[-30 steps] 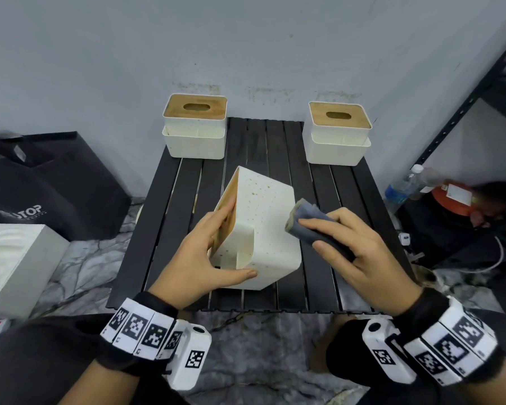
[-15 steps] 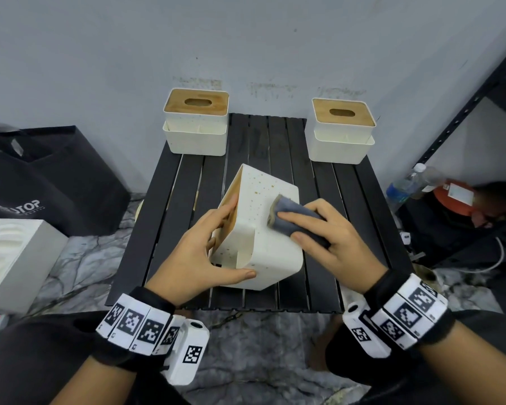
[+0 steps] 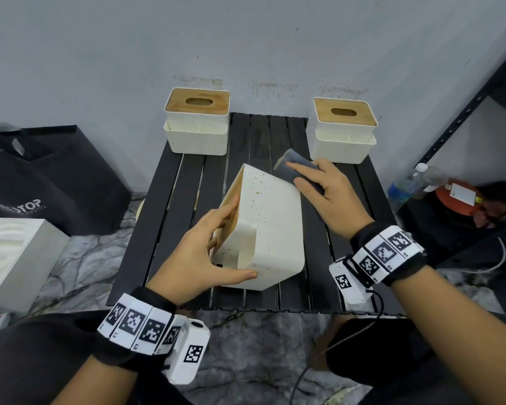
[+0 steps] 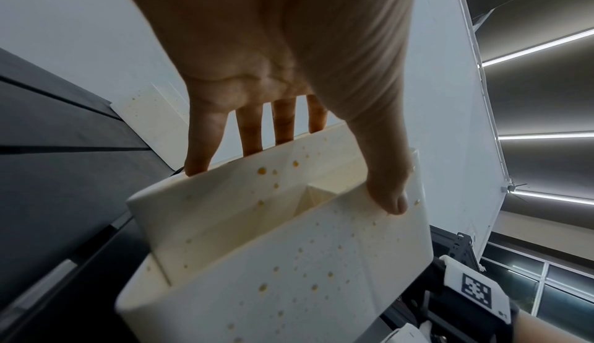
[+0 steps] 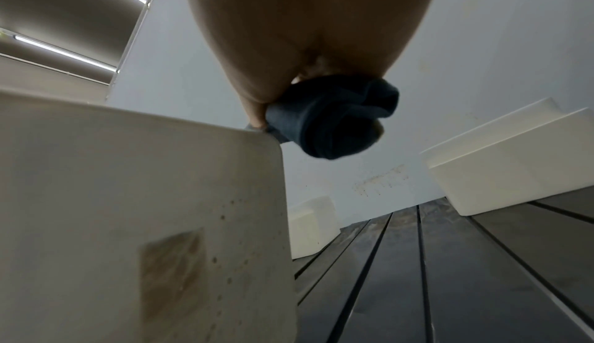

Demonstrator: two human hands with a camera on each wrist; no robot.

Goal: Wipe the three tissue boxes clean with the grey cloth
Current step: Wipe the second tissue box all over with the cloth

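Observation:
A cream tissue box [image 3: 270, 226] speckled with brown spots stands tipped on its side in the middle of the black slatted table [image 3: 170, 200]. My left hand [image 3: 205, 244] grips it, fingers on the wooden lid side, thumb along its near lower edge [image 4: 390, 196]. My right hand [image 3: 330, 197] holds the folded grey cloth [image 3: 297, 168] at the box's far upper right corner; in the right wrist view the cloth [image 5: 334, 117] touches that corner. Two more cream tissue boxes with wooden lids stand upright at the back left [image 3: 197, 124] and back right [image 3: 343, 131].
A black bag [image 3: 41, 182] and a white box [image 3: 15, 255] sit on the floor to the left. To the right stand a black metal rack [image 3: 473, 103], a plastic bottle [image 3: 406, 185] and an orange object [image 3: 459, 200]. The wall rises just behind the table.
My right hand slid the grey cloth from the box's right side up across its spotted face to the far upper corner. My left hand kept its hold on the box.

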